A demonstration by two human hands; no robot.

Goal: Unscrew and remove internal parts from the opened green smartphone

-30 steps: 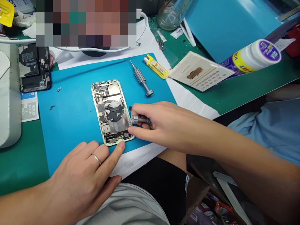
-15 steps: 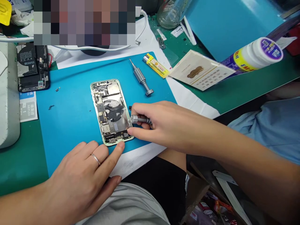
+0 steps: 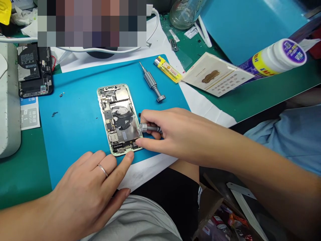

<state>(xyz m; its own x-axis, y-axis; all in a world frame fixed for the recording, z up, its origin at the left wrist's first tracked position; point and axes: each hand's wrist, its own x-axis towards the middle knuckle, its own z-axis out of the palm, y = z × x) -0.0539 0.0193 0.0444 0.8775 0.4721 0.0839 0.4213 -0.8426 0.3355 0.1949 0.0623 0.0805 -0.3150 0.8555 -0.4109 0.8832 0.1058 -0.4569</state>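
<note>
An opened smartphone (image 3: 129,124) lies on the blue mat (image 3: 75,130), its inner boards and metal plate exposed. My right hand (image 3: 165,129) is closed around a grey screwdriver (image 3: 150,128) at the phone's lower right edge; the thumb tip meets the frame there. Most of the screwdriver is hidden by the fingers, and its tip cannot be made out. My left hand (image 3: 92,184), with a ring, holds nothing; its index finger is stretched to the phone's bottom edge and the thumb is apart.
A second screwdriver (image 3: 151,82) and a yellow lighter (image 3: 168,69) lie beyond the phone. Tiny screws (image 3: 62,95) sit on the mat's left. Another phone part with a battery (image 3: 35,70) rests at far left. A folded card (image 3: 217,75) and white bottle (image 3: 276,60) stand at right.
The view has shifted very slightly. Both hands, the phone and the screwdriver keep nearly the same places relative to one another.
</note>
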